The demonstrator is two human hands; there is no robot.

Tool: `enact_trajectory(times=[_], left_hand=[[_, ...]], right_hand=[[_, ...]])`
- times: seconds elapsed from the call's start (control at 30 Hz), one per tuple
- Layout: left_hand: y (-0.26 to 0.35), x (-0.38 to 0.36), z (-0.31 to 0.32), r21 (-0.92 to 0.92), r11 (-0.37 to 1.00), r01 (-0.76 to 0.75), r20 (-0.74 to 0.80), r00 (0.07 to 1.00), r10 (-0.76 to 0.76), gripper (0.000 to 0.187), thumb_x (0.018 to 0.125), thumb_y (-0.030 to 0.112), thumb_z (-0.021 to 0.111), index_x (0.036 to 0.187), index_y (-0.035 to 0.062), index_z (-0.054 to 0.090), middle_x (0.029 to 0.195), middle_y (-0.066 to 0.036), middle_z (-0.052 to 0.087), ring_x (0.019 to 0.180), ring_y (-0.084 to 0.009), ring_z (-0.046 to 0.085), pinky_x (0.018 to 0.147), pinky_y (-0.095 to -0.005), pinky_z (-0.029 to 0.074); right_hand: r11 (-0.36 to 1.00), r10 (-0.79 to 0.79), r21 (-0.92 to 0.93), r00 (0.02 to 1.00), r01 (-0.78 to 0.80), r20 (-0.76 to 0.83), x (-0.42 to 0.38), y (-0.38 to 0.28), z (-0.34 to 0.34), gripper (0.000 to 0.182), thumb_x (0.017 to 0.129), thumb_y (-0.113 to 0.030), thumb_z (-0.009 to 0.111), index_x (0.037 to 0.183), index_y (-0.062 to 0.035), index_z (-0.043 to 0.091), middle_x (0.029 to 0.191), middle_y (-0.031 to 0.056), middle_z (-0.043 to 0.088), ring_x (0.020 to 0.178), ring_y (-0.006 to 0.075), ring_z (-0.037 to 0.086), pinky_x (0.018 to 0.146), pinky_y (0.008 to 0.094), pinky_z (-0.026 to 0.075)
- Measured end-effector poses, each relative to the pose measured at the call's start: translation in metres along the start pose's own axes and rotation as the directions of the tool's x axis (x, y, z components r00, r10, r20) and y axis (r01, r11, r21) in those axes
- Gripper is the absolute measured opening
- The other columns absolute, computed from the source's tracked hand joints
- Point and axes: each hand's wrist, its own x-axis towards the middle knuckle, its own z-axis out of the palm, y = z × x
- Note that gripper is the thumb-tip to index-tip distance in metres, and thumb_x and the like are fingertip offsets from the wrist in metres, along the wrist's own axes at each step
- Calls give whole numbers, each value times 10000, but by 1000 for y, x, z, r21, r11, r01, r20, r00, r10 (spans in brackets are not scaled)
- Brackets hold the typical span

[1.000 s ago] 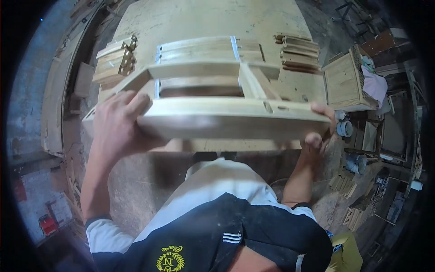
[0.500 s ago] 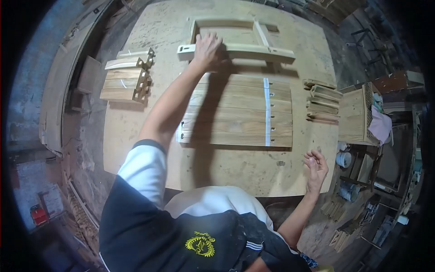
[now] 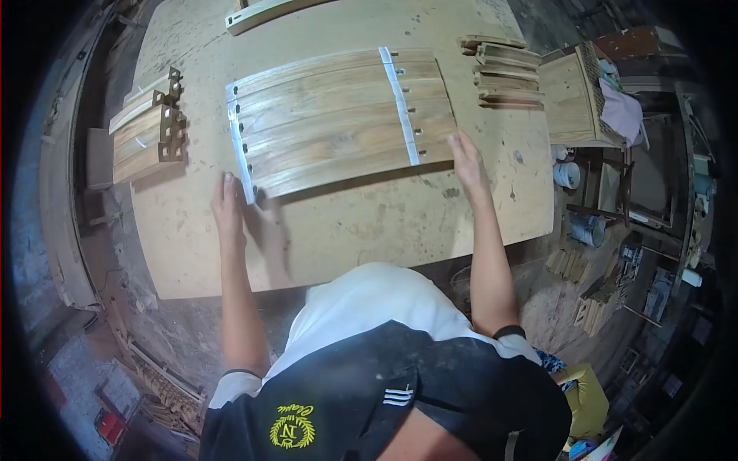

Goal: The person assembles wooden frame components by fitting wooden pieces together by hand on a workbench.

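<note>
A panel of several wooden boards (image 3: 330,127) lies side by side on the worktable in front of me. Two white strips cross it, one along its left end and one nearer the right, with dark slots beside them. My left hand (image 3: 227,206) is just outside the panel's near left corner, fingers stretched out and holding nothing. At the right end, my right hand (image 3: 468,163) has its fingers extended against the edge near the corner. Part of that hand's fingers is hidden from view.
A stack of notched wooden pieces (image 3: 150,146) sits left on the worktable (image 3: 369,227). Several narrow wooden parts (image 3: 507,77) lie at the right. A pale slotted rail (image 3: 269,14) is at the far edge of view. Buckets (image 3: 567,175) stand right of the table.
My left hand has let go of the pale rail on the frame and come back to the panel's left end. My right hand has moved up to its right end. The view has shifted.
</note>
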Motion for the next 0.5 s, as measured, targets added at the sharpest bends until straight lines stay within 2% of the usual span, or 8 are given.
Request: enact_trajectory(times=[0.07,0.1,0.23,0.33,0.37,0.43,0.47,0.5], left_hand=[[-13,-17,6,-201,979,21,181,983,16,584,1002,364,551,1396,-63,489,1327,-143,577,1221,-196,514,1056,-333,368],[-13,-26,15,-31,998,-47,91,995,50,551,1016,368,520,1363,-59,527,1302,-127,593,1192,-182,522,1035,-319,369],[-30,-54,-4,-13,1000,-13,136,991,15,524,1015,358,524,1337,-54,550,1271,-122,602,1199,-189,519,1047,-322,363],[-29,-102,-5,-240,971,13,105,994,13,530,1015,349,524,1345,-66,534,1288,-135,592,1210,-187,517,1064,-328,358],[-42,-108,-9,-275,961,-9,103,994,38,600,1009,364,527,1407,-79,461,1346,-163,564,1236,-225,505,1082,-354,351],[-36,-140,-9,-109,994,-29,-75,997,21,646,1004,381,531,1453,-66,405,1391,-194,528,1249,-252,493,1083,-369,348],[-29,-151,-8,-29,999,-33,-165,986,28,672,1001,389,533,1476,-59,377,1414,-210,510,1256,-266,487,1084,-377,346],[-15,-155,-14,-14,996,-86,-128,988,84,683,1000,395,533,1487,-52,361,1424,-222,496,1261,-272,482,1079,-378,349]], right_hand=[[999,-17,-48,1000,17,-3,3,0,1,682,966,-491,538,1396,36,480,1370,274,541,1290,369,514,1077,401,389],[998,0,-69,1000,-2,-23,3,5,3,672,968,-481,541,1392,39,489,1370,256,550,1293,336,515,1080,380,381],[994,53,-98,993,-42,108,-35,4,-19,673,970,-484,544,1385,43,500,1347,234,577,1255,299,546,1053,363,397],[997,9,69,989,-20,150,-87,10,-27,708,975,-486,543,1396,78,467,1313,255,590,1210,309,571,1026,372,417],[998,24,54,993,-31,118,-106,15,-28,722,969,-490,547,1402,82,458,1331,269,572,1242,342,546,1050,385,402],[999,36,25,999,-36,34,-132,17,-32,752,959,-499,555,1413,90,438,1368,295,534,1307,408,495,1099,409,371],[993,-16,113,1000,15,11,-142,11,-41,750,961,-487,558,1422,89,427,1386,291,520,1324,395,481,1108,404,359],[978,-62,198,998,64,-14,-155,-2,-53,748,963,-476,562,1432,88,415,1403,287,506,1341,382,467,1117,399,346]])
